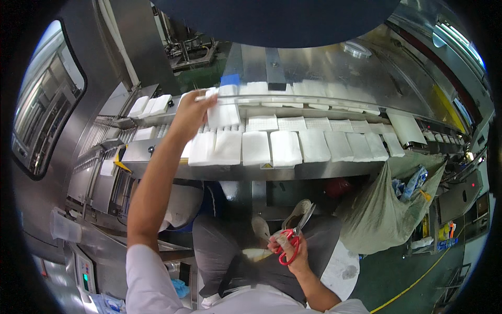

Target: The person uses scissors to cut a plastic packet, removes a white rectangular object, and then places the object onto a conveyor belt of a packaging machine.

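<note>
While the right hand (299, 257) is holding a pair of red-handled scissors (296, 231) over the lap, the left hand (193, 112) is resting at the left part of the conveyor channel, beside a group of folded white pads (224, 114). The right fingers are gripping the red handles, and the blades are pointing forward and slightly to the right, well apart from the pads. The left fingers appear to be touching the left edge of the group; whether they are pinching one pad, several or none cannot be told from this view. The group is sitting over the ridged section of the channel, just in front of a blue piece (230, 80). A front row of pads (286, 148) is lying along the near edge of the metal surface (334, 170), some pads overlapping, and an inner row of pads (291, 123) is lying directly behind it. A guard bar (293, 98) is running lengthwise beyond the inner row. Judging by these positions, the step in hand is consisting of handling the pads at the channel with the left hand, the scissors serving no cutting function at this moment. The next move is apparently calling for a secure hold on the group, clearance from the guard bar, and square alignment of the folded edges.
</note>
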The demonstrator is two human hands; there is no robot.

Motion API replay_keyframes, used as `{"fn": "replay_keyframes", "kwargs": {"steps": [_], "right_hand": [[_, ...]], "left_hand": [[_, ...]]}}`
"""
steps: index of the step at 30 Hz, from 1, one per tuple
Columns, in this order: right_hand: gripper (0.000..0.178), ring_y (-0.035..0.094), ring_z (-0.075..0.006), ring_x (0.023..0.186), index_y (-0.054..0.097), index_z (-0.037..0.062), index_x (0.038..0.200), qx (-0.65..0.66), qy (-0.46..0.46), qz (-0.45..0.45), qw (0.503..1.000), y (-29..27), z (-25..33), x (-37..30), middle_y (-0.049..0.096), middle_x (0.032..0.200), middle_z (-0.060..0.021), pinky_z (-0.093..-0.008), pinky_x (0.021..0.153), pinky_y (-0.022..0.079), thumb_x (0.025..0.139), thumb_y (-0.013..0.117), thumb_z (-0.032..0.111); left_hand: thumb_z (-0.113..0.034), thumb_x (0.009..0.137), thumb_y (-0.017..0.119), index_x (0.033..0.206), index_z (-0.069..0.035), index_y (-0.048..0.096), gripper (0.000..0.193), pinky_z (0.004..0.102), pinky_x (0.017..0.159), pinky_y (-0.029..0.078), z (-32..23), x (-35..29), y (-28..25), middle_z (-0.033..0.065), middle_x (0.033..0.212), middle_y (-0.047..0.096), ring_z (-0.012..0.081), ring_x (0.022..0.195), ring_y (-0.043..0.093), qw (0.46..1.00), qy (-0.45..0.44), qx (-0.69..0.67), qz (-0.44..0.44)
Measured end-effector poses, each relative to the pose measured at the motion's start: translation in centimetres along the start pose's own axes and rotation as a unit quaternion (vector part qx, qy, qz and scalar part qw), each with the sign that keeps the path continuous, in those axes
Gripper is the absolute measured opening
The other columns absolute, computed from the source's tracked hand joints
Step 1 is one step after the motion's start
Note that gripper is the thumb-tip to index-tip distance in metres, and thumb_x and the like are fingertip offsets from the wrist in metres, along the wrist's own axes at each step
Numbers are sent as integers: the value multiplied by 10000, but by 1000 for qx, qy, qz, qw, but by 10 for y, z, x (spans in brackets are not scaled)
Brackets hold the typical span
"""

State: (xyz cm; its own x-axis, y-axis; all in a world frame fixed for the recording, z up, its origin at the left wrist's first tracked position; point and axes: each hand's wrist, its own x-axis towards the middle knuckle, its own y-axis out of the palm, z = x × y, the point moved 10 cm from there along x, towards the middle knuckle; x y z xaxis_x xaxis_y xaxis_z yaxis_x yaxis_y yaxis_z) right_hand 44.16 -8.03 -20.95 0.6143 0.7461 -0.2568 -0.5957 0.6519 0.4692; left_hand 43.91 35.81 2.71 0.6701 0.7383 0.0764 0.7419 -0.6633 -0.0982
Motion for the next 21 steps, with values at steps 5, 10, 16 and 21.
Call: {"fn": "replay_keyframes", "kwargs": {"steps": [5,10,16,21], "right_hand": [[287,758,-232,831,610,-4,1092,-4,29,-50,998,-39,-34,11,750,1007,-169,-319,705,612,966,746,215],[281,737,-209,758,544,29,1100,-6,59,-93,994,-73,-54,11,738,956,-148,-324,669,600,963,732,186],[287,732,-204,752,544,29,1089,-17,56,-79,995,-92,-78,17,733,936,-139,-319,668,597,963,737,201],[281,726,-191,741,564,22,1056,-23,61,-73,995,-88,-76,23,729,929,-136,-309,663,590,966,740,221]], "left_hand": [[-210,918,774,920,62,685,286,308,630,496,-5,110,23,75,789,671,150,713,635,995,7,103,-9],[-330,924,750,635,-8,624,450,380,516,401,34,165,28,63,626,577,155,551,523,959,38,280,-7],[-189,883,720,799,33,693,239,361,516,425,40,181,31,83,655,623,143,573,559,947,168,274,-28],[-226,911,738,861,20,721,252,337,467,414,46,196,36,55,679,645,125,558,557,943,136,303,15]]}}
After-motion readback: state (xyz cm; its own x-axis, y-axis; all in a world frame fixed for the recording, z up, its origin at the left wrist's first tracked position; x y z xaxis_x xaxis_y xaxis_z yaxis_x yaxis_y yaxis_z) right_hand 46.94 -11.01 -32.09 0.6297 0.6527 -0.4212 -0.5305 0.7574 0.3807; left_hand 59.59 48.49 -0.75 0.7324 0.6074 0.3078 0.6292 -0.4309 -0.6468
